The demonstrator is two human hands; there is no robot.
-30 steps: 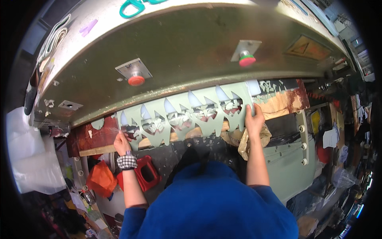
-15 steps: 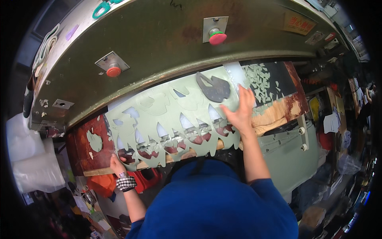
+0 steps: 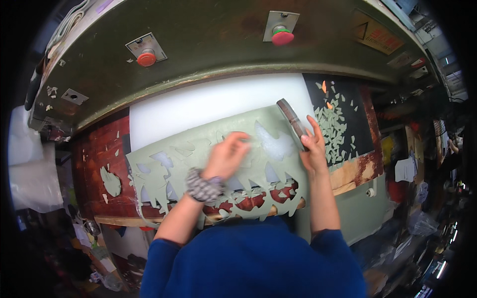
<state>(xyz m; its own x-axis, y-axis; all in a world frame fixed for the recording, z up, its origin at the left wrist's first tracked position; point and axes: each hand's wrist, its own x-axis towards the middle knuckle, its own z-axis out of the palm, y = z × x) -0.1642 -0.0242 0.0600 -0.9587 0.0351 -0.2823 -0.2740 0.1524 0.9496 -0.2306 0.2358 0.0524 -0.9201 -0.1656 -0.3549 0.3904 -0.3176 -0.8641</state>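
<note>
A pale green sheet (image 3: 206,133), cut through with many pointed openings along its near side, lies over a white board (image 3: 198,94). My right hand (image 3: 314,149) grips a dark cutting die (image 3: 292,120), tipped up on its edge at the sheet's right end. Through a cut-out left of the die, the white board shows. My left hand (image 3: 227,155), with a checked band (image 3: 203,186) on the wrist, is over the middle of the sheet. Motion smears its fingers, so their hold cannot be made out.
Beyond the board rises the machine's dark green front with a red button (image 3: 146,58) and a pink-red button (image 3: 282,36). Many small green scraps (image 3: 332,119) lie on a black mat (image 3: 355,116) to the right. A green offcut (image 3: 110,181) rests on the red surface at left.
The die has been lifted from lying flat to standing on edge in my right hand. My left hand has moved from the near left corner to mid-sheet. The sheet sits nearer me, baring more white board.
</note>
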